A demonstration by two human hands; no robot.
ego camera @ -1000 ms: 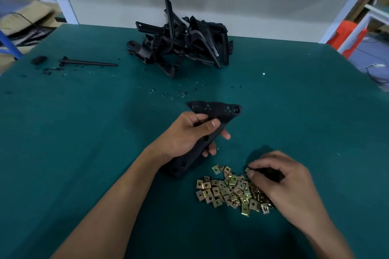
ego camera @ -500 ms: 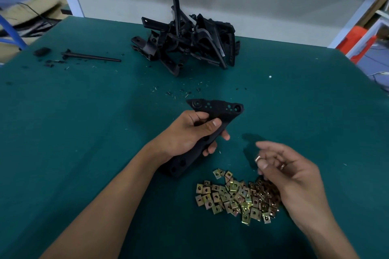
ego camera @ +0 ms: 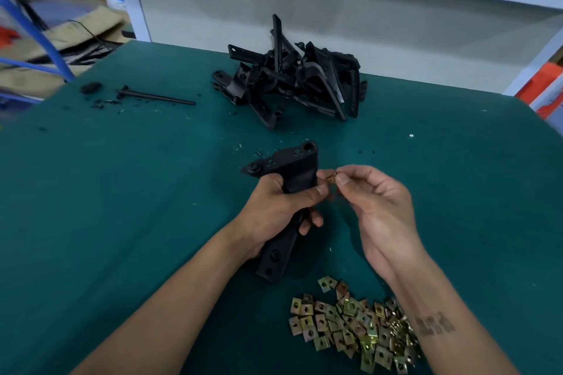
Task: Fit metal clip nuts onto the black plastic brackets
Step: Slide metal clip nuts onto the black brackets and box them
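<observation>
Two hands show: the left hand (ego camera: 275, 210) holds one black bracket (ego camera: 286, 198), the right hand (ego camera: 380, 207) pinches one clip nut (ego camera: 331, 177). One pile of brackets (ego camera: 292, 82), too tangled to count, and one heap of several dozen clip nuts (ego camera: 350, 326) lie on the desk (ego camera: 122, 192), with one black rod (ego camera: 155, 96)

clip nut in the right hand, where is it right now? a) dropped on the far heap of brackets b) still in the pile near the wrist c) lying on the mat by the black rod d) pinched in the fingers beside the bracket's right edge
d: the right hand pinches one clip nut at its fingertips, right beside the edge of the black bracket that the left hand grips, well above the pile of clip nuts.
</observation>
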